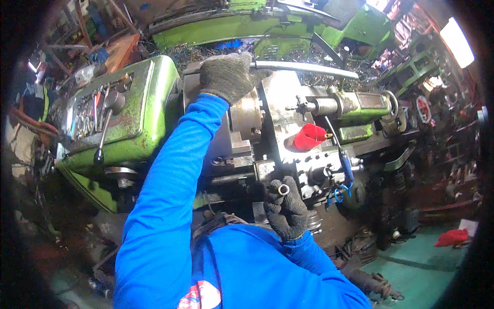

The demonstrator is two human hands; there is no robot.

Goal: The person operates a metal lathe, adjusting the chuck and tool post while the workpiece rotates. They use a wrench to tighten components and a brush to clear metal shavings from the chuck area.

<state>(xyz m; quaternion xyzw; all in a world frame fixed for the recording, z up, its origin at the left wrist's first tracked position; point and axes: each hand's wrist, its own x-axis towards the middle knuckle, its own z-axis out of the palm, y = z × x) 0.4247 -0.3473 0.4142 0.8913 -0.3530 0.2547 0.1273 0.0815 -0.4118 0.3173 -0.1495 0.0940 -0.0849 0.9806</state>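
At the lathe chuck (245,114), my left hand (226,77), in a dark knitted glove, is closed at the near end of a long silvery metal pipe (309,68). The pipe stretches right across the far side of the lathe; the fingers' far side is hidden. My gloved right hand (288,211) is held before my chest, palm up, near the carriage. Its fingertips pinch a small metal ring (283,190), with the open bore facing up. Just beyond it, a red plastic cup (307,137) stands tilted on the carriage, with a brush-like handle poking out.
To the left, the green headstock (154,98) carries loose tools and a lever (105,129). The tailstock (355,107) with its handwheel is at the right. A blue-handled tool (346,167) lies by the tool post. Metal chips (195,51) pile up behind; a red cloth (452,237) lies far right.
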